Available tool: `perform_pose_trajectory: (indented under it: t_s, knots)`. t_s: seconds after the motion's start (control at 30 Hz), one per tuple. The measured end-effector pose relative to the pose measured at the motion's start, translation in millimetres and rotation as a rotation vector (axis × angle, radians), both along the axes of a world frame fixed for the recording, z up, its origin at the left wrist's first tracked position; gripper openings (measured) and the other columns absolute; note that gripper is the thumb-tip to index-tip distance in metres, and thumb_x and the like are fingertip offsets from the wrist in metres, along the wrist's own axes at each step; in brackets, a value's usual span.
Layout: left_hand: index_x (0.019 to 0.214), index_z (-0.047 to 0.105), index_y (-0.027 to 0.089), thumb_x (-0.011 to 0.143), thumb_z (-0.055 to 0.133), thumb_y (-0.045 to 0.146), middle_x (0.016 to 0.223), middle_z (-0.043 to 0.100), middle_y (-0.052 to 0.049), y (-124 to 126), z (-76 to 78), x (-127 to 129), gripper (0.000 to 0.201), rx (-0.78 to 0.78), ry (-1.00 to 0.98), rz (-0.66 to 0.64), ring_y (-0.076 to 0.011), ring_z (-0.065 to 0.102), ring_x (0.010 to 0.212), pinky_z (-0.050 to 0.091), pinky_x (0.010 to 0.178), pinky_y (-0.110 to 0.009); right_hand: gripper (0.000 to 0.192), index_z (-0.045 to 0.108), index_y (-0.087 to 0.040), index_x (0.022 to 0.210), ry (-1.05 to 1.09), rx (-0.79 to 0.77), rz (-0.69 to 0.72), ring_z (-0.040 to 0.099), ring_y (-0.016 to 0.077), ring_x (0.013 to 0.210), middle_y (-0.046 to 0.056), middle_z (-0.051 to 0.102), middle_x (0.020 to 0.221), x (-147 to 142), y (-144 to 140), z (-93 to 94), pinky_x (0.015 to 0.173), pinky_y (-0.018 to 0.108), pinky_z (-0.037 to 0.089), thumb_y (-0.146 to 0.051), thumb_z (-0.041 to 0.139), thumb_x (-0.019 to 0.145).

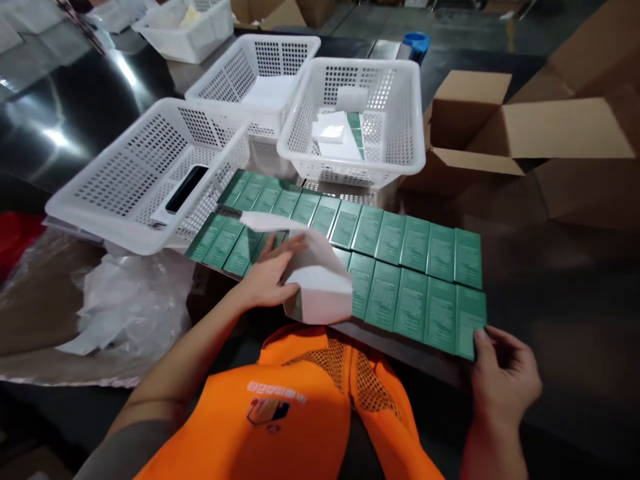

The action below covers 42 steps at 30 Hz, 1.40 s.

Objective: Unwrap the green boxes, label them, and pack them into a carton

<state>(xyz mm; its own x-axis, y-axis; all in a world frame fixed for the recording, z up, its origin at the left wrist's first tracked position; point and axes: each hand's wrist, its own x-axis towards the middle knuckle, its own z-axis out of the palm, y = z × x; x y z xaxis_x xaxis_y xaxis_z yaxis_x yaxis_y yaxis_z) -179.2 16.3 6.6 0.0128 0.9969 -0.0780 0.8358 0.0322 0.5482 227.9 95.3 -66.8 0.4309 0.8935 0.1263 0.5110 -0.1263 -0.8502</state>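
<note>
Lying crosswise, green boxes (pixel 400 267) in rows.

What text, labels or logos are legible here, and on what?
Nothing reads clearly enough to quote.
Orange vest: a white printed line above a dark logo, blurred, unreadable.
Green boxes: fine print on each face, too small to read.
White box under the left hand: no text visible.
White baskets and cardboard cartons: no markings visible.
</note>
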Motion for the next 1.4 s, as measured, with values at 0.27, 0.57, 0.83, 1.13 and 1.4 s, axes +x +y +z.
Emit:
perform_pose_trajectory:
  t_s: [0.27, 0.57, 0.83, 1.13, 1.4]
  knots:
    - [0.143, 0.049, 0.019, 0.085, 0.06, 0.051, 0.137, 0.062, -0.017, 29.0, 9.6, 3.9, 0.067, -0.255, 0.313, -0.051, -0.0398, 0.06, 0.12, 0.046, 0.101, -0.051, 0.041, 0.069, -0.015, 0.095, 0.032, 0.025, 0.029, 0.05, 0.0153, 0.067, 0.0, 0.059, 0.076, -1.6, -3.5, 1.7, 0.067, 0.033, 0.041, -0.047, 0.074, 0.07]
    - [0.161, 0.022, 0.023, 0.068, 0.073, 0.071, 0.147, 0.046, -0.02, 54.3, 7.7, 9.7, 0.117, -0.027, 0.459, -0.115, -0.0475, 0.033, 0.14, 0.011, 0.117, -0.066, 0.052, 0.064, -0.008, 0.123, -0.624, 0.341, 0.268, 0.061, 0.0343, 0.108, 0.019, 0.066, 0.11, -32.7, -24.3, 37.8, 0.097, 0.05, 0.048, -0.036, 0.076, 0.081]
    - [0.16, 0.026, 0.027, 0.072, 0.072, 0.07, 0.16, 0.035, -0.018, 59.3, -6.6, 31.1, 0.108, -0.025, 0.318, -0.219, -0.0459, 0.029, 0.145, 0.011, 0.117, -0.068, 0.051, 0.057, -0.031, 0.138, -0.752, 0.315, 1.343, 0.038, 0.0334, 0.143, 0.008, 0.049, 0.153, -125.6, -54.9, 56.7, 0.117, 0.055, 0.022, -0.053, 0.063, 0.092]
    - [0.156, 0.036, 0.025, 0.099, 0.043, 0.052, 0.149, 0.051, -0.012, 61.7, -9.3, 22.5, 0.063, 0.065, 0.307, -0.134, -0.0342, 0.039, 0.137, 0.019, 0.115, -0.06, 0.062, 0.048, -0.038, 0.148, -0.832, 0.169, 1.308, 0.029, 0.0336, 0.148, 0.002, 0.038, 0.162, -107.2, -61.0, 35.4, 0.118, 0.055, 0.01, -0.06, 0.061, 0.092]
    - [0.146, 0.052, 0.028, 0.087, 0.062, 0.054, 0.158, 0.039, -0.015, 67.7, -12.3, 26.0, 0.065, 0.054, 0.307, -0.089, -0.0432, 0.023, 0.148, 0.017, 0.115, -0.065, 0.06, 0.048, -0.039, 0.148, -0.804, 0.168, 1.3, 0.026, 0.0335, 0.149, 0.001, 0.037, 0.162, -107.7, -63.5, 31.8, 0.118, 0.056, 0.01, -0.061, 0.058, 0.093]
